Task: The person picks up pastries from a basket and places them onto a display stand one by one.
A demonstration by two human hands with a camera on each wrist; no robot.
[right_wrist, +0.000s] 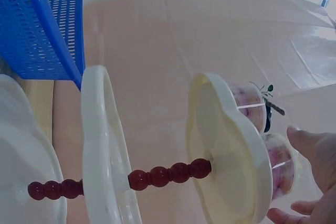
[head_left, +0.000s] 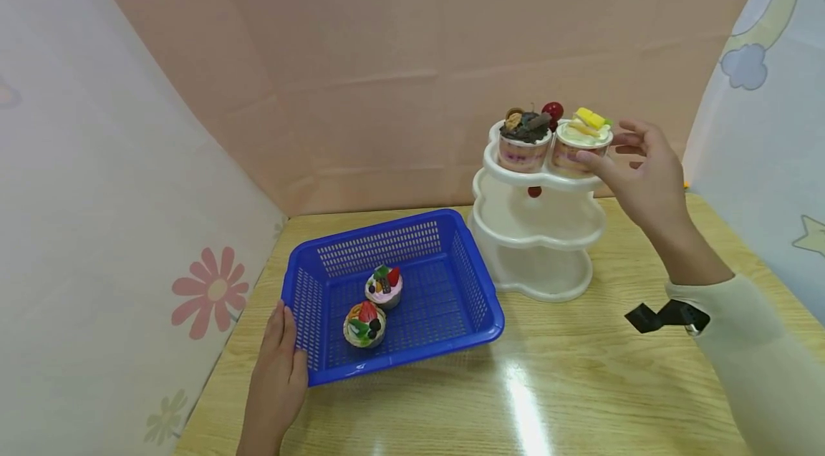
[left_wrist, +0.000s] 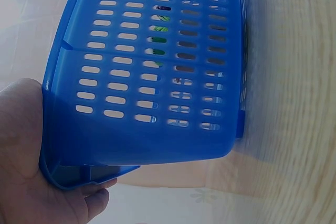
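My left hand [head_left: 276,370] rests at the near left corner of a blue plastic basket [head_left: 486,327], fingers straight along its rim. Inside the basket stand two fruit-topped cupcakes, one with pink cream [head_left: 384,293] and one with a strawberry slice [head_left: 362,331]. At right, my right hand [head_left: 647,170] reaches around a dessert cup with yellow topping [head_left: 573,144] on the top tier of a white stand [head_left: 535,234]. Its thumb and fingers are spread about the cup; firm contact cannot be seen. Beside that cup sits a chocolate-topped dessert cup [head_left: 523,144].
The stand has three scalloped tiers on a dark red beaded post [right_wrist: 168,174], with a red ball knob [head_left: 552,111] on top. Both stand and basket are on a wooden table [head_left: 580,370], near a pinkish cloth backdrop [head_left: 387,84]. Patterned cloth [head_left: 97,227] hangs at the left.
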